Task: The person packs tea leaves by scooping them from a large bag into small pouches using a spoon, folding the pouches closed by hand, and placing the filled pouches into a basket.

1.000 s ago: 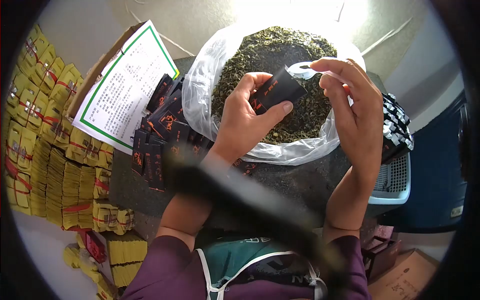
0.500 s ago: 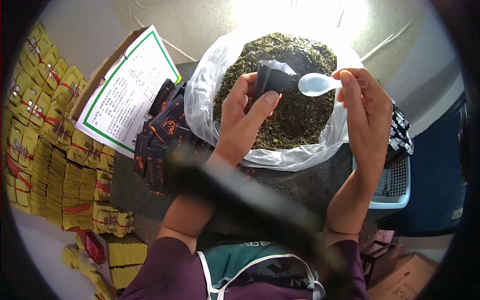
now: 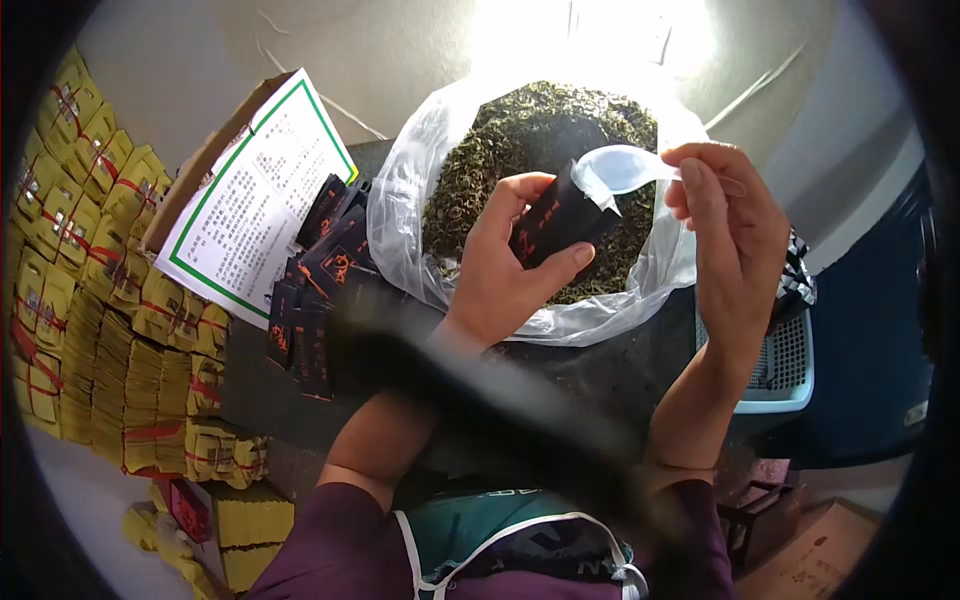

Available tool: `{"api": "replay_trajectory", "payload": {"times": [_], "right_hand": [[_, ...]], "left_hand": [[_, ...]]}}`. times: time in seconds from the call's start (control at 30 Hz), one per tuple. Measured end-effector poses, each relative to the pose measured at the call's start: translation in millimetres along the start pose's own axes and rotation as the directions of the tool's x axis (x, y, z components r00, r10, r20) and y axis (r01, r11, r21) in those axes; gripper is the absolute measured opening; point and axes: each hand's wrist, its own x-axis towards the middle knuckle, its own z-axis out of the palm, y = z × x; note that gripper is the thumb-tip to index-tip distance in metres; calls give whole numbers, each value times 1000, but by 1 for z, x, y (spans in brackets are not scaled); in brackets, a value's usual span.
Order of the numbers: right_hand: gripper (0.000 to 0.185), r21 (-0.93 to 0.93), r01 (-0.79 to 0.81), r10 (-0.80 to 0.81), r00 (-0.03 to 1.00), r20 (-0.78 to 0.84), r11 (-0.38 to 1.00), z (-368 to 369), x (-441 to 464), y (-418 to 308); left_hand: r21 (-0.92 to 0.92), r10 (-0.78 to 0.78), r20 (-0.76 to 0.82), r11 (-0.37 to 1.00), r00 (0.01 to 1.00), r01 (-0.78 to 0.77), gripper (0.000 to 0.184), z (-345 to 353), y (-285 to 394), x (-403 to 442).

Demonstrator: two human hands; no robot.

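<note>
My left hand [image 3: 515, 270] is closed around a small black packet [image 3: 560, 215] with orange print, tilted so its silvery open mouth faces up and right. In my right hand [image 3: 725, 215] a white plastic spoon [image 3: 620, 168] is pinched by its handle. The spoon's bowl is at the packet's mouth, overlapping its rim; whether it holds anything I cannot tell. Below both hands lies a heap of dried tea leaves [image 3: 480, 180] in a clear plastic bag [image 3: 400, 215] with its top spread wide.
Several black packets with orange print [image 3: 335, 265] lie left of the bag, beside a green-bordered printed sheet [image 3: 255, 190] leaning on cardboard. Bundled yellow packets [image 3: 110, 350] are stacked at far left. A light blue basket [image 3: 790, 400] stands at right. A blurred dark strap-like shape [image 3: 480, 400] crosses the foreground.
The packet has tipped to the right and its printed side now shows. The spoon, formerly apart from the packet, has come to its mouth.
</note>
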Motion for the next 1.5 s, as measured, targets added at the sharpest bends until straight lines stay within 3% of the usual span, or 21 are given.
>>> {"api": "replay_trajectory", "payload": {"times": [0.1,0.17,0.27,0.33,0.37,0.43,0.47,0.6,0.8,0.83,0.93,1.0,1.03,1.1,1.2,1.33,1.5], "right_hand": [[14,-37,105,-107,992,-73,994,3,0,-5],[14,-17,128,-129,983,-128,992,2,-1,-2],[14,-79,67,-75,992,-104,995,-5,-1,-3],[15,-91,-97,97,995,1,991,-7,-3,-7],[15,-91,-103,104,995,0,990,-7,-5,-8],[15,176,-150,142,988,61,973,-7,-7,-12],[15,178,-157,147,987,64,971,-9,-8,-15],[18,118,-46,58,994,-97,992,-11,-13,-25],[17,-43,89,-91,995,-36,995,-11,-24,-48],[17,-79,223,-226,974,-26,972,-12,-24,-46],[20,-188,341,-345,938,14,921,-9,-44,-41],[15,-173,230,-197,962,191,958,-25,-68,-45],[15,-127,89,-45,948,315,988,-36,-82,-51],[19,0,-64,55,867,494,998,-42,-98,-44],[19,-44,-221,202,770,605,974,-56,-122,-41],[16,-73,-235,232,780,582,969,-69,-138,-39],[13,-126,-256,285,867,408,958,-98,-137,-54]], "left_hand": [[-80,3,-20,997,1000,-5,53,-3,2,-3],[-363,-174,26,916,984,172,45,-13,8,-2],[-316,-115,3,942,993,110,45,-10,21,-7],[-339,-116,29,933,993,119,48,-8,28,-14],[-322,-106,5,941,994,102,54,-6,30,-18],[-303,-101,-18,949,995,91,62,-4,33,-25],[-294,-101,-33,952,994,87,64,-3,33,-29],[-227,-47,-46,973,998,36,67,-7,30,-45],[-331,-89,64,938,994,105,70,-12,33,-64],[-350,-137,85,923,987,158,69,-13,32,-70],[-414,-198,163,875,966,250,71,-8,21,-89],[-467,-223,202,834,954,294,76,2,14,-103],[-477,-236,223,819,946,317,78,6,11,-110],[-521,-247,294,769,923,371,79,13,7,-121],[-471,-251,418,761,873,445,77,24,7,-128],[-456,-309,550,667,776,589,76,32,2,-139],[-418,-296,565,702,770,577,73,45,0,-145]]}}
